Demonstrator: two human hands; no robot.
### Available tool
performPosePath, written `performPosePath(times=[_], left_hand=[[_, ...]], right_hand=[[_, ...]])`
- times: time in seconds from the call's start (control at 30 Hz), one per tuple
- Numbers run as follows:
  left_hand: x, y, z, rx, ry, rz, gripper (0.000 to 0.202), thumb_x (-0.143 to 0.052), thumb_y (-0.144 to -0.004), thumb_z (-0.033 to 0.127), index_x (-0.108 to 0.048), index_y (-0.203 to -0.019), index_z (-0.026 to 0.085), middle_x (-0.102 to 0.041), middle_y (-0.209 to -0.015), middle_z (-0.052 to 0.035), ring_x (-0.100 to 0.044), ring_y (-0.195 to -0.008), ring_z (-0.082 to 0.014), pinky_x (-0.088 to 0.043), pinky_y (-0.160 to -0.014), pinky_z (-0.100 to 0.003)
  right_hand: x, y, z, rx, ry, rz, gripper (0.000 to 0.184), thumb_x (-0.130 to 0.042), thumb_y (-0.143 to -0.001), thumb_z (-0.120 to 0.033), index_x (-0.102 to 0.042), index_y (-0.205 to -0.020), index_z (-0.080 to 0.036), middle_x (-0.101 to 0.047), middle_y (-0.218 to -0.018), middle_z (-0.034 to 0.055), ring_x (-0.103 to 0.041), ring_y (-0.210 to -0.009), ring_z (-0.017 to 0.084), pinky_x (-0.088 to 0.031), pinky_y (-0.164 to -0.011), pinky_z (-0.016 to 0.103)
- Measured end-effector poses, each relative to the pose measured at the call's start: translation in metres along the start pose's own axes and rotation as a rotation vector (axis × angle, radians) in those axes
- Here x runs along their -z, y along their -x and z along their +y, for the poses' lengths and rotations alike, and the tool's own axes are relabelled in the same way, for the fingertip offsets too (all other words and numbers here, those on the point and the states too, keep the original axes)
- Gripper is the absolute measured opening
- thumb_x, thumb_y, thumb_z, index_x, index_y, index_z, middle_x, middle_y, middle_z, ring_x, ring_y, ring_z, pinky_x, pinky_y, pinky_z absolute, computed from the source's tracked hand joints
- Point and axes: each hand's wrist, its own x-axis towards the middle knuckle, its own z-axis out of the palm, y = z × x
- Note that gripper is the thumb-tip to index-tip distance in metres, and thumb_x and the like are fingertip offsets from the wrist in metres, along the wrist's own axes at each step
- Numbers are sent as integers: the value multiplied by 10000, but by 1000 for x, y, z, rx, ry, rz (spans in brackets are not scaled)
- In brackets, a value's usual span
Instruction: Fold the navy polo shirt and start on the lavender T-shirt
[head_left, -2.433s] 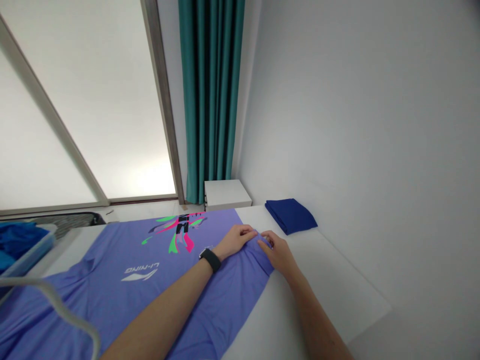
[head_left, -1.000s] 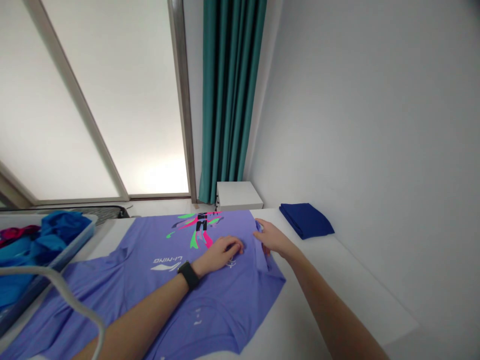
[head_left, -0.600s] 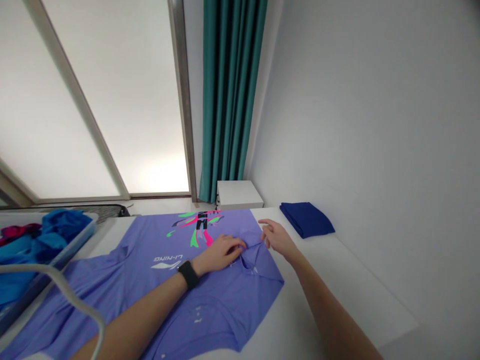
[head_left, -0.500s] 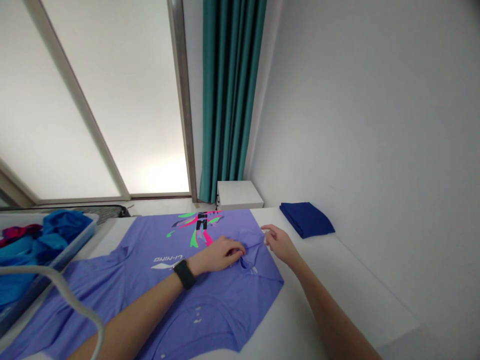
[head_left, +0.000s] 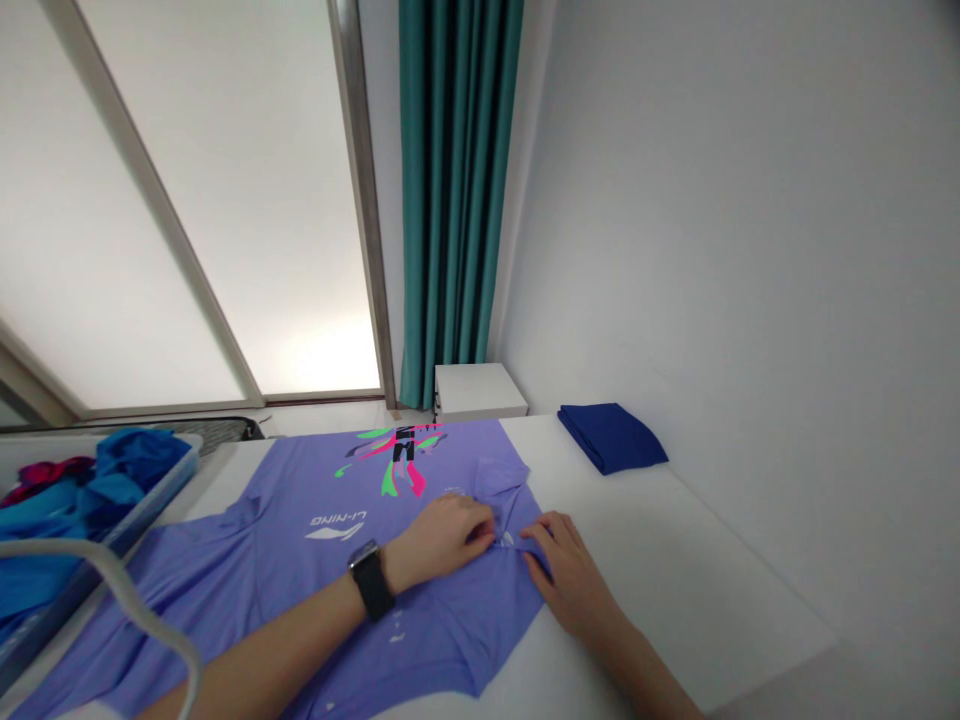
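Observation:
A purple T-shirt (head_left: 300, 570) with a white logo and a bright pink, green and black print lies spread over the white table (head_left: 645, 560). My left hand (head_left: 448, 540), with a dark watch on its wrist, pinches the fabric near the sleeve on the shirt's right side. Just to its right, my right hand (head_left: 570, 575) grips the edge of that same sleeve between thumb and fingers. The cloth between the two hands is bunched into small folds.
A folded dark blue cloth (head_left: 611, 438) lies at the table's far right by the wall. At left stands a plastic bin (head_left: 161, 500) with blue and pink clothes. A pale curved tube (head_left: 124, 575) crosses the lower left. Behind the table is a white cabinet (head_left: 480, 388).
My right hand has come down and toward me from the shirt's far sleeve corner and now grips the sleeve edge. My left hand has shifted slightly toward me, still pinching fabric.

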Motion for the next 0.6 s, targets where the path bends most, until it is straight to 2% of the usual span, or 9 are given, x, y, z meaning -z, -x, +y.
performPosePath(times=[0.13,0.3,0.43,0.6], left_hand=[[-2,3,4,160,55,65,223,-527,-914,390,-601,-1044,224,-679,-767,-7,-616,-713,-184,-403,-696,-286],[-13,-1,16,266,-14,126,306,-606,-835,517,-607,-850,211,-688,-763,-20,-626,-727,-204,-381,-782,-338],[-18,-4,20,329,-10,117,218,-591,-855,418,-618,-782,215,-694,-766,-14,-635,-750,-211,-351,-806,-349],[-9,2,15,458,28,114,182,-519,-874,328,-613,-779,204,-671,-722,-17,-620,-714,-210,-336,-801,-359]], right_hand=[[-4,13,3,-36,38,60,296,-541,-824,-87,-573,-1075,-241,-563,-1061,86,-540,-1024,252,-489,-900,423],[-6,15,3,-48,76,81,247,-519,-839,-96,-585,-1028,-241,-580,-1015,81,-558,-974,251,-490,-860,421],[-4,14,0,-46,101,58,232,-519,-846,-93,-593,-1013,-236,-585,-1003,80,-555,-964,256,-481,-853,424],[-3,15,0,-45,84,59,246,-516,-852,-90,-585,-1041,-231,-580,-1034,86,-551,-996,256,-475,-872,419]])
